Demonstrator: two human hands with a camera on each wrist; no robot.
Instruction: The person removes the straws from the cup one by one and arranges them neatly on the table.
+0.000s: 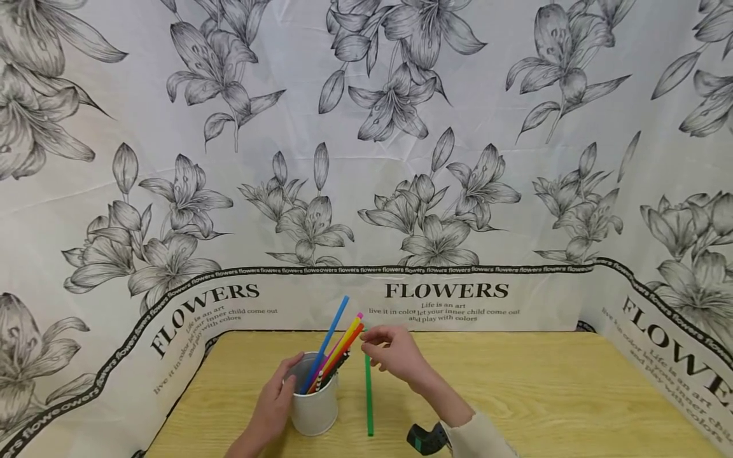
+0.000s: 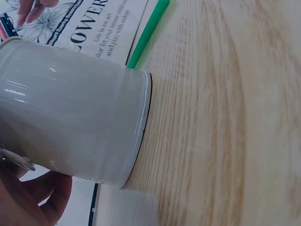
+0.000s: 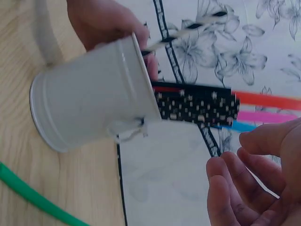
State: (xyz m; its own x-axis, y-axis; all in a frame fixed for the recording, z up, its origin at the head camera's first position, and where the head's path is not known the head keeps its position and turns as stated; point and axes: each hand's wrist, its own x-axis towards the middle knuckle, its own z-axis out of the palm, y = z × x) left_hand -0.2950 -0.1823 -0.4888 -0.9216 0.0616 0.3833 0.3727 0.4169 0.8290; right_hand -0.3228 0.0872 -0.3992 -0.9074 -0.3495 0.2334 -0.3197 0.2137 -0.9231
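Observation:
My left hand (image 1: 272, 407) grips the side of a white metal bucket (image 1: 315, 413), which stands on the table. Several colored straws lean in it: a blue straw (image 1: 332, 343), a yellow straw (image 1: 346, 340) and an orange straw (image 1: 350, 346), with pink ones beside them. A black-and-white striped straw (image 3: 188, 32) and a black, white-speckled item (image 3: 197, 104) also stick out of the bucket. My right hand (image 1: 395, 356) hovers just right of the straw tops, fingers loosely bent, holding nothing. Below it, a green straw (image 1: 369, 401) lies on the table.
The wooden tabletop (image 1: 544, 388) stretches off to the right. A flower-printed white cloth (image 1: 446, 299) rises behind and at both sides of the table. Near the right sleeve is a black curved object (image 1: 426, 439) with a green patch.

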